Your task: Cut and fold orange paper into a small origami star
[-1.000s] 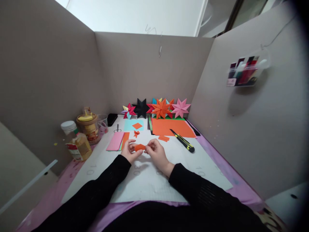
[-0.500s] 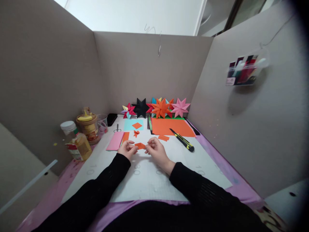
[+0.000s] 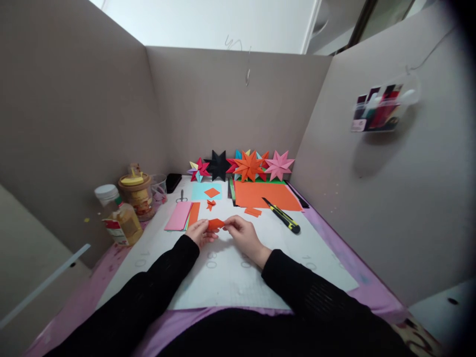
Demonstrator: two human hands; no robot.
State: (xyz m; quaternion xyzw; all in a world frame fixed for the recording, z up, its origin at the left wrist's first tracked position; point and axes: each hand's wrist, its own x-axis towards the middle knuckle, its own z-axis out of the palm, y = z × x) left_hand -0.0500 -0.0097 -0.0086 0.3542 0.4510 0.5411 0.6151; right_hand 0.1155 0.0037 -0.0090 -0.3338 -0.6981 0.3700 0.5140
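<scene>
Between my hands, a little above the white mat, is a small folded piece of orange paper [image 3: 215, 224] that comes to a point on its right. My left hand [image 3: 200, 233] pinches its left end, thumb on top and fingers beneath. At the pointed right end, my right hand [image 3: 242, 235] grips the tip between thumb and fingers. Just beyond lies a small orange folded paper shape [image 3: 210, 204]. An orange diamond of paper [image 3: 212, 192] rests on a light blue sheet [image 3: 198, 191]. Small orange paper strips [image 3: 253, 212] lie beyond my right hand.
A yellow-black utility knife [image 3: 283, 217] lies on the right beside orange sheets [image 3: 266, 194]. Pink paper [image 3: 178, 216] and scissors [image 3: 182, 197] lie left. Several folded paper stars [image 3: 250, 166] stand along the back wall. A bottle [image 3: 121, 218] and a lidded jar [image 3: 137, 196] stand at far left.
My left hand has turned, its thumb now lying over the orange paper and its fingers underneath. The paper has tilted and shows more of its face. My right hand keeps its pinch.
</scene>
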